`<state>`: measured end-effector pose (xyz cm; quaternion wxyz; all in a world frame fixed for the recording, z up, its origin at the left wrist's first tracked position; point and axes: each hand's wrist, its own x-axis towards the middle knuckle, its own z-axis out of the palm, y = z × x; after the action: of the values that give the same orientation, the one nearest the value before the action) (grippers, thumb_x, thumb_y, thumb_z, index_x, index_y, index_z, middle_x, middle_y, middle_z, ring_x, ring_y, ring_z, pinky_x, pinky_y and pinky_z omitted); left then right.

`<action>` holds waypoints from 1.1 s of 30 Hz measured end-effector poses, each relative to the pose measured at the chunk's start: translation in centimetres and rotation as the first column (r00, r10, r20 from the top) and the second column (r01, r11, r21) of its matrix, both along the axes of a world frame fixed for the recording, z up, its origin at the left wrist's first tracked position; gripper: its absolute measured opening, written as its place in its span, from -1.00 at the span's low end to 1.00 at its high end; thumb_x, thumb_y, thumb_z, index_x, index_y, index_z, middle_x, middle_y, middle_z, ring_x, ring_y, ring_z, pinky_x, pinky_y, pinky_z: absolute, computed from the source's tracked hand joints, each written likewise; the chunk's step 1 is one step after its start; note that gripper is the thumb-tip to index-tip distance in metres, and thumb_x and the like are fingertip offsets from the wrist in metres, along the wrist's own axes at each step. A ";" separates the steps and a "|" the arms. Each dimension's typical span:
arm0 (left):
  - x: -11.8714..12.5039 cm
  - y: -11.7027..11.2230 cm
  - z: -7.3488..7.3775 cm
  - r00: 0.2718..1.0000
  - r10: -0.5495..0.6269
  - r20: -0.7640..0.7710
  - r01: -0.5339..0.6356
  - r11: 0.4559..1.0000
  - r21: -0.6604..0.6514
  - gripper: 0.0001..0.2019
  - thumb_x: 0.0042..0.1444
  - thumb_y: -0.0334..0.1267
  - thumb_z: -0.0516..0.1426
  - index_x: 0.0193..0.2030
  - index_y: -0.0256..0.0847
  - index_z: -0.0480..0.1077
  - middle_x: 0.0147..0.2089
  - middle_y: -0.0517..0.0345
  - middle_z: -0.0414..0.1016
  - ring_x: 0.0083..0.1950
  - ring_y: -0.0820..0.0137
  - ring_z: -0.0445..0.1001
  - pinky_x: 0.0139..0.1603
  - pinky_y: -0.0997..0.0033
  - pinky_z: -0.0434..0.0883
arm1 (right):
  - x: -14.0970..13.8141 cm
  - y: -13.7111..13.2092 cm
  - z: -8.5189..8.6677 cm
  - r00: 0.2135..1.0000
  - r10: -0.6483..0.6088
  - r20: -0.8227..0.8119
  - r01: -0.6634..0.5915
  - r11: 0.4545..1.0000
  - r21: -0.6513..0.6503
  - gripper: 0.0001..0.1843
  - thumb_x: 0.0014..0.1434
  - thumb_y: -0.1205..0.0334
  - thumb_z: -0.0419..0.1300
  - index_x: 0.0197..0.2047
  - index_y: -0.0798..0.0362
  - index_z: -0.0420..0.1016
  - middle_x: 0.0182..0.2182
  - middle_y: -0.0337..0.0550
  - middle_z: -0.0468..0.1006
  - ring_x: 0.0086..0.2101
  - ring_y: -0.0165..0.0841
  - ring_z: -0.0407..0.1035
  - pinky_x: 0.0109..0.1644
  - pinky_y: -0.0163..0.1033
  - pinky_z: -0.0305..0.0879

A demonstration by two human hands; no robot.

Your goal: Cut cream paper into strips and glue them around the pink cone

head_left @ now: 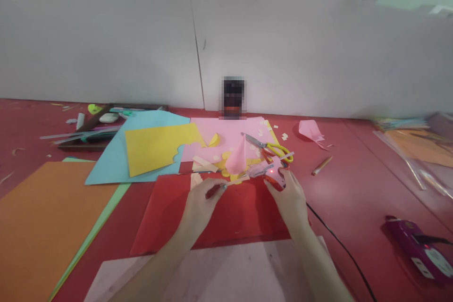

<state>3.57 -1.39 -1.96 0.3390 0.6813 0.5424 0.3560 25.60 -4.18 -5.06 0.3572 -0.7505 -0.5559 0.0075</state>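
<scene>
My left hand (208,193) pinches one end of a narrow pale paper strip (238,181) above the red sheet (170,212). In my right hand (288,191) is a glue gun (276,170) with a lit red light; its nozzle points left, close to the strip's free end. Whether nozzle and strip touch, I cannot tell. Just beyond them stands a pink paper cone (237,155), among yellow paper pieces (214,140) and a pink sheet (226,127). Scissors with yellow handles (279,151) lie open behind the glue gun.
A blue sheet (109,160) with a yellow sheet (152,151) on it lies left, near a dark tray (85,144). Orange paper (60,207) is nearer. Right are a pink paper piece (309,130), a black cord (339,243) and a purple power strip (421,250). A white partition (300,56) stands behind.
</scene>
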 end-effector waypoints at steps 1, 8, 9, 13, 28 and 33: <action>0.0 0.1 0.1 1.000 0.009 0.023 -0.009 1.000 -0.004 -0.85 0.07 -0.21 0.05 -0.35 -0.08 0.45 -0.35 0.20 0.54 -0.32 0.37 0.51 -0.33 0.40 0.47 | -0.1 0.0 0.1 1.000 0.000 -0.006 0.000 1.000 -0.006 -0.59 0.03 -0.01 0.14 -0.12 0.08 0.36 -0.20 0.02 0.48 -0.19 -0.17 0.36 -0.13 -0.10 0.27; -0.3 0.5 0.1 0.966 0.085 0.242 -0.053 0.990 -0.134 -0.85 0.00 -0.29 0.09 -0.29 -0.12 0.46 -0.33 0.19 0.54 -0.37 0.39 0.54 -0.24 0.35 0.50 | -0.1 -0.1 0.0 1.000 -0.001 -0.020 0.001 1.000 -0.002 -0.59 0.03 0.01 0.13 -0.10 0.07 0.36 -0.18 0.02 0.48 -0.18 -0.16 0.36 -0.13 -0.09 0.27; -0.3 0.5 0.0 0.958 0.091 0.272 -0.049 0.986 -0.157 -0.86 -0.02 -0.29 0.10 -0.30 -0.13 0.45 -0.31 0.18 0.54 -0.36 0.38 0.54 -0.23 0.33 0.50 | -0.1 -0.1 0.0 1.000 0.000 -0.018 0.000 1.000 -0.001 -0.59 0.02 0.00 0.13 -0.10 0.07 0.36 -0.19 0.02 0.48 -0.19 -0.16 0.36 -0.13 -0.09 0.27; -0.3 0.6 0.1 0.939 0.109 0.327 -0.047 0.980 -0.193 -0.87 -0.05 -0.27 0.12 -0.33 -0.14 0.45 -0.31 0.17 0.53 -0.34 0.37 0.55 -0.20 0.32 0.50 | 0.0 0.0 -0.1 1.000 0.004 -0.014 -0.005 1.000 -0.008 -0.58 0.02 0.00 0.14 -0.10 0.07 0.36 -0.20 0.01 0.48 -0.19 -0.15 0.37 -0.15 -0.09 0.28; 0.1 -0.4 -0.3 0.972 0.031 -0.234 0.055 0.934 0.353 -0.78 0.12 -0.39 -0.03 -0.23 -0.10 0.41 -0.22 0.14 0.49 -0.23 0.43 0.49 -0.31 0.51 0.45 | -0.2 0.0 0.0 1.000 0.005 -0.008 -0.005 1.000 -0.020 -0.59 0.03 0.04 0.16 -0.09 0.10 0.35 -0.20 0.01 0.48 -0.18 -0.17 0.37 -0.12 -0.11 0.29; 1.1 -1.4 -0.9 0.878 -0.149 -0.455 0.341 0.862 0.376 -0.68 0.10 -0.52 -0.07 -0.15 -0.12 0.38 -0.17 0.15 0.48 -0.17 0.37 0.47 -0.21 0.40 0.42 | -0.2 0.0 0.2 1.000 0.007 -0.020 -0.007 1.000 -0.014 -0.59 0.03 0.04 0.15 -0.09 0.09 0.34 -0.19 0.01 0.48 -0.17 -0.16 0.37 -0.11 -0.10 0.27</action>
<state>4.64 -2.80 -2.89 0.0959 0.8644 0.4120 0.2720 25.41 -4.23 -4.88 0.3575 -0.7509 -0.5549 0.0202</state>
